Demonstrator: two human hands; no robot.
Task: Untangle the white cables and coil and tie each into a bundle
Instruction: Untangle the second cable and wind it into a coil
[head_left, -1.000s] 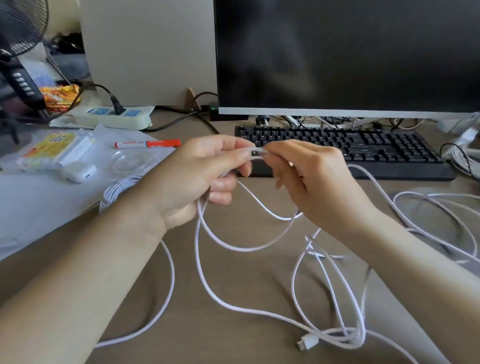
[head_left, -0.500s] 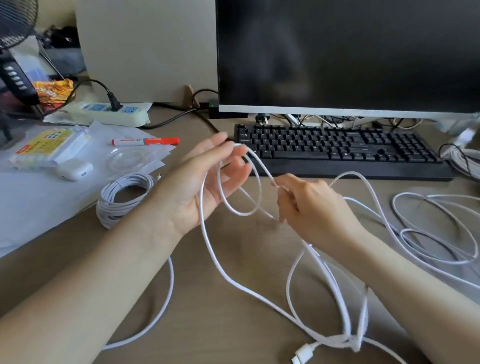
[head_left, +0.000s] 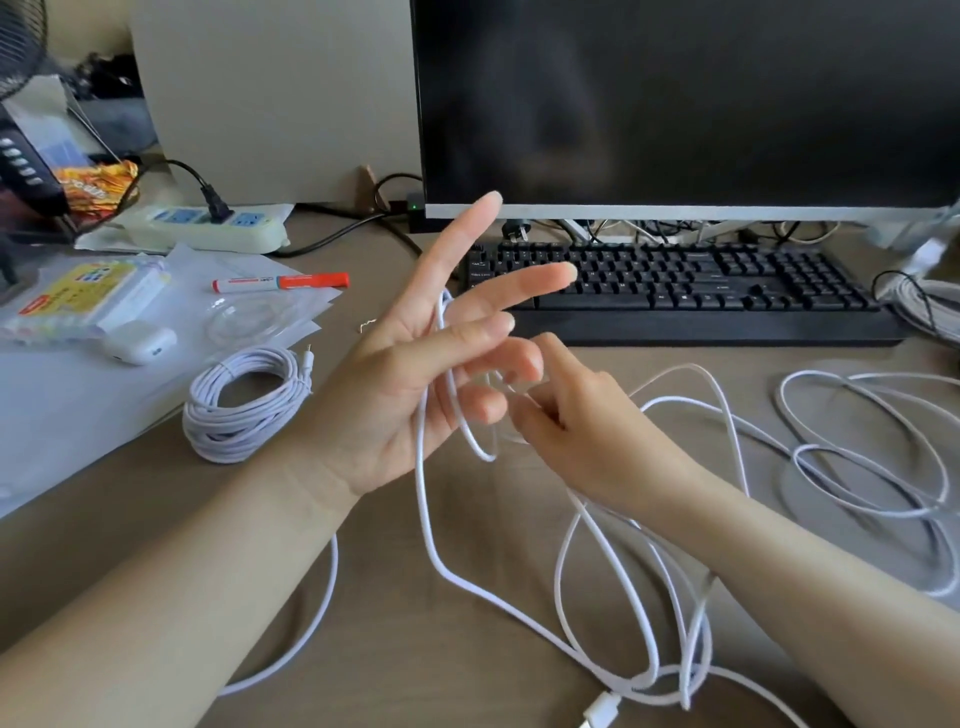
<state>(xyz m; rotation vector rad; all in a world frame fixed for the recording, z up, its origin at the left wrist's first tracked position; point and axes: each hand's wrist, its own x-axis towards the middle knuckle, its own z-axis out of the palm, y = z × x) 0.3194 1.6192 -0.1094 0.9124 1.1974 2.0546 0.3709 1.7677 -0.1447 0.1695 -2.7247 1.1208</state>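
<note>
A brown desk (head_left: 322, 649) carries a keyboard (head_left: 675, 283) along its far edge under a dark monitor (head_left: 675, 98). Above the desk's middle, the left hand (head_left: 415, 374) is spread open, fingers extended, with a loop of white cable (head_left: 423, 499) draped across them. The right hand (head_left: 582, 421) pinches that cable beside the left fingers. A finished coiled bundle (head_left: 244, 405) lies toward the left edge; loose cable (head_left: 862, 467) spreads toward the right.
</note>
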